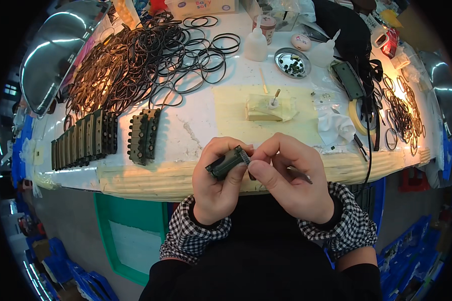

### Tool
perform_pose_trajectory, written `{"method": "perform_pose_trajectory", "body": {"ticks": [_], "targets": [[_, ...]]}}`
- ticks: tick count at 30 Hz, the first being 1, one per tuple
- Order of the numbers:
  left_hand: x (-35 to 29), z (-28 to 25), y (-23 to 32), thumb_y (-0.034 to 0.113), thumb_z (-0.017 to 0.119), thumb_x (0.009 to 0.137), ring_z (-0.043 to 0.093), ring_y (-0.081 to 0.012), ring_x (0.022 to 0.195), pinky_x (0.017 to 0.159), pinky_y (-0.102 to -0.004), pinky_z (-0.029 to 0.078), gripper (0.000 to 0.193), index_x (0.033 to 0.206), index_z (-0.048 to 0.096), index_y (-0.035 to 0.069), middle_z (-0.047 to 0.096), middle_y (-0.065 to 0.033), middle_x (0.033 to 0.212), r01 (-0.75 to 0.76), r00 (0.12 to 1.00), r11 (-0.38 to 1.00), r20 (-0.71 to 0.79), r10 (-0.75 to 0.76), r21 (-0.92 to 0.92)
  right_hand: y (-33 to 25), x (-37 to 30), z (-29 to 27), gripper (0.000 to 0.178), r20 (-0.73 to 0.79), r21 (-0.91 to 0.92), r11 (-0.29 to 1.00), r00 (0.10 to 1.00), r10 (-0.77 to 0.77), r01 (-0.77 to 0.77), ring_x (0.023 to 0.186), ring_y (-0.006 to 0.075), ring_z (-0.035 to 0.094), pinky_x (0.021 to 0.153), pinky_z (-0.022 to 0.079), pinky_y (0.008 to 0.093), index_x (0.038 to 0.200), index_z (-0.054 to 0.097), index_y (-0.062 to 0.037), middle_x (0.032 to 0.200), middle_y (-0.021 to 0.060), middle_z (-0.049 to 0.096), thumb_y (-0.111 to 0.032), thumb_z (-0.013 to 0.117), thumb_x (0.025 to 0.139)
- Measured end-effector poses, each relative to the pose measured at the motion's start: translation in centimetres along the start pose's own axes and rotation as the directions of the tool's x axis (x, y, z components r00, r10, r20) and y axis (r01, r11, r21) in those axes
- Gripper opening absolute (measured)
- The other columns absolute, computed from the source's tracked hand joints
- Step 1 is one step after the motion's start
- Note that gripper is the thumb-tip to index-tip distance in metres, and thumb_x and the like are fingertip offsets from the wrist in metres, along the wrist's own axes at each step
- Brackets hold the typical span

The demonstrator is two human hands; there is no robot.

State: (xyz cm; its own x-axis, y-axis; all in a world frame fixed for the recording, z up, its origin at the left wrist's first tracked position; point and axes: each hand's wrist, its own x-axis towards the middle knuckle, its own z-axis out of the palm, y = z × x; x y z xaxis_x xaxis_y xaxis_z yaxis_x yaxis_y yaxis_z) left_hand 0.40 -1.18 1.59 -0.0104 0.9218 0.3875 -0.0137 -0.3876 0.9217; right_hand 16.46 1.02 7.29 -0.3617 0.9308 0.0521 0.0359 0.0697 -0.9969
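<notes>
My left hand (211, 188) is closed round a dark green moulded plastic part (227, 164), held tilted just above the table's front edge. A ridged, toothed strip runs along the part's right end. My right hand (299, 188) pinches at that end, thumb and forefinger close together and touching or nearly touching it. From under the right fingers sticks a slim tool (302, 176) with a grey metal end; most of it is hidden, so its kind does not show. Whether a small piece sits between the right fingertips cannot be made out.
Similar green parts (85, 138) stand in a row at left, with another group (143, 136) beside them. Behind lies a heap of black rubber rings (130, 65). Ahead are a taped block (266, 110) with an upright pin, a round tin (292, 63) of small pieces and squeeze bottles (256, 45).
</notes>
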Motion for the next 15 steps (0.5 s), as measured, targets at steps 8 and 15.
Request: {"method": "perform_pose_trajectory", "body": {"ticks": [8, 15], "targets": [[-0.10, 0.23, -0.30, 0.002, 0.062, 0.090, 0.060, -0.0184, 0.090, 0.081, -0.0288, 0.048, 0.017, 0.106, 0.057, -0.002, 0.061, -0.0110, 0.100, 0.027, 0.998, 1.000, -0.057, -0.026, 0.009, 0.40, -0.49, 0.05, 0.009, -0.052, -0.113, 0.993, 0.998, -0.032, 0.026, 0.051, 0.0008, 0.036, 0.045, 0.028, 0.0195, 0.086, 0.061, -0.0017, 0.071, -0.0019, 0.055, -0.007, 0.068, 0.087], [-0.23, 0.48, -0.54, 0.000, 0.061, 0.090, 0.061, -0.0181, 0.091, 0.081, -0.0289, 0.049, 0.019, 0.108, 0.057, -0.002, 0.062, -0.0111, 0.099, 0.004, 0.999, 0.999, -0.047, -0.002, 0.043, 0.63, -0.87, -0.02, 0.010, 0.074, 0.059, 0.992, 0.992, 0.106, -0.111, 0.054, -0.0017, 0.040, 0.048, 0.030, 0.0166, 0.084, 0.057, -0.0020, 0.069, -0.0048, 0.052, -0.008, 0.064, 0.088]]}}
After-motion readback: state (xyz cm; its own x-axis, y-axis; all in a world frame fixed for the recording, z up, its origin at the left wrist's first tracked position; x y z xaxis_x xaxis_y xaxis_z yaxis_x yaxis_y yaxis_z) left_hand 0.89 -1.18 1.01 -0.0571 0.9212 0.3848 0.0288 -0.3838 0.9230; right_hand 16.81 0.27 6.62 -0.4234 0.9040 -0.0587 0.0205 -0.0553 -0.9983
